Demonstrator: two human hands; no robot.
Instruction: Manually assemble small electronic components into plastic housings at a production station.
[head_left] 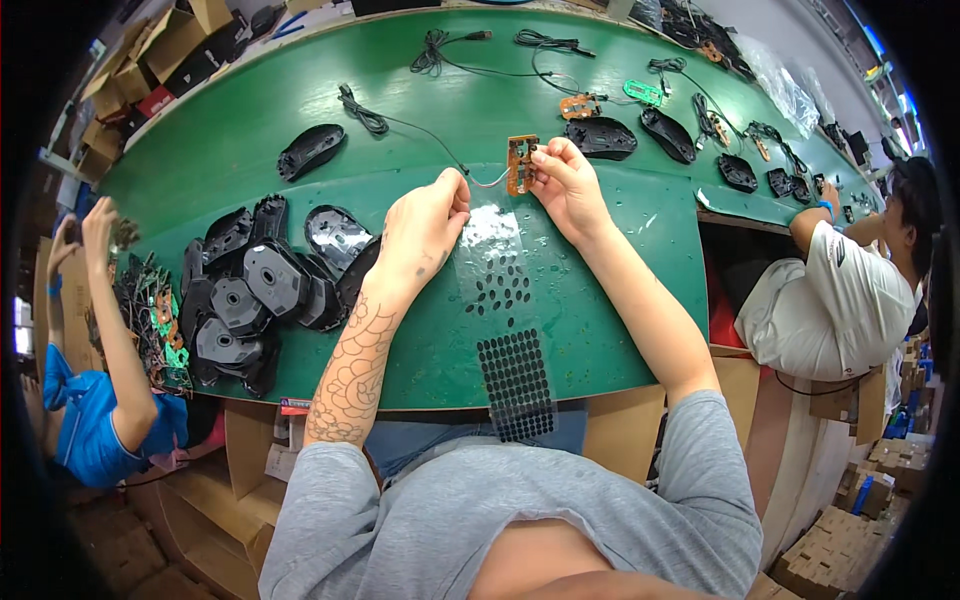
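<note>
An orange circuit board (519, 167) stands upright over the green bench, pinched by its right edge between the thumb and fingers of my right hand (570, 193). My left hand (425, 225) is closed at the board's left, its fingertips on the thin black cable (425, 136) that leads to the board. That cable runs back to a bundled coil and plug on the bench. Beneath my hands lies a clear sheet of black stick-on pads (516, 375), loosely scattered farther up and in tight rows near the bench edge, which it overhangs.
Black mouse shells (270, 280) are heaped left of my forearm, beside a pile of wired circuit boards (165, 325). A single shell (310, 151) lies behind the heap. More shells (600, 138), boards and cables lie at the back right. Co-workers sit on both sides.
</note>
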